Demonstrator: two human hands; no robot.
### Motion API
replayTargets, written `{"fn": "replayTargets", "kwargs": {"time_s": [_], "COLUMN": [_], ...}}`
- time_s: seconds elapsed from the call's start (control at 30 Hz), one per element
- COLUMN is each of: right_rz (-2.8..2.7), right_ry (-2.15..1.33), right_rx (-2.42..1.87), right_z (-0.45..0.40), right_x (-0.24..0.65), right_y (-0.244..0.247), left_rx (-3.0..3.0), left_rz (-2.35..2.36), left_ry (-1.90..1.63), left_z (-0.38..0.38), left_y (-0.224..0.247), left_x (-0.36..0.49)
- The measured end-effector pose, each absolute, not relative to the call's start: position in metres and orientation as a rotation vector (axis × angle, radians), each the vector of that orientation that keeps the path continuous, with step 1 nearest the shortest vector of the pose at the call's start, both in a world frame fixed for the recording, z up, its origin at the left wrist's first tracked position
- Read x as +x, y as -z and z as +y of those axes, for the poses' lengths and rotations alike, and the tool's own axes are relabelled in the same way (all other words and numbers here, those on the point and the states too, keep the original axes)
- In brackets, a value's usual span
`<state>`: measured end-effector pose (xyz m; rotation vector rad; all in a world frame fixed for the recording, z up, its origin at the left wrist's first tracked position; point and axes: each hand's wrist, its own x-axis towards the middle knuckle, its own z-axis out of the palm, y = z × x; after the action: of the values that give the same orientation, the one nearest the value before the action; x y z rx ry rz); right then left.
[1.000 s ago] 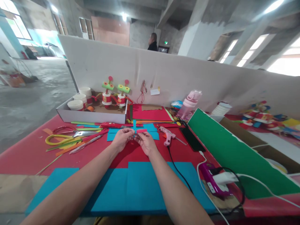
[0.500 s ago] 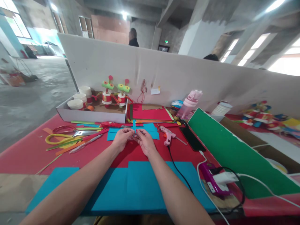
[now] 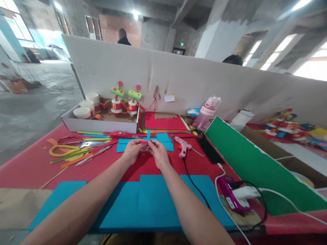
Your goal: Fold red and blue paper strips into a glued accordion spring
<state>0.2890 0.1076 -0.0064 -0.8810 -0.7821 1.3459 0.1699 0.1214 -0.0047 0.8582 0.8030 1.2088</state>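
I see both hands meeting over the red table, fingers drawn together. The left hand pinches a red strip; the right hand pinches the foot of a blue strip, which stands up between the fingertips. I can't tell whether the strips are joined. Blue paper lies just behind them. To my right rests a pink glue gun; well left, scissors.

Left hand, right hand close together, both pinching (bare forearms angled inward).
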Motion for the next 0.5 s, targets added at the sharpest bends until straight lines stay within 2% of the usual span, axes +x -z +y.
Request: {"fn": "replayTargets", "kwargs": {"time_s": [0.23,0.5], "right_rz": [-0.813,-0.814], "right_ry": [-1.214,-1.318], "right_rx": [-0.909,-0.866], "right_z": [0.108,0.107], "right_x": [0.29,0.289], "right_y": [0.006,0.007], "left_rx": [0.838,1.021], "left_rz": [0.753,0.849], "left_ry": [-1.215,-1.292], "left_z": [0.114,0.117], "left_y": [-0.009,-0.002], "left_x": [0.172,0.172]}}
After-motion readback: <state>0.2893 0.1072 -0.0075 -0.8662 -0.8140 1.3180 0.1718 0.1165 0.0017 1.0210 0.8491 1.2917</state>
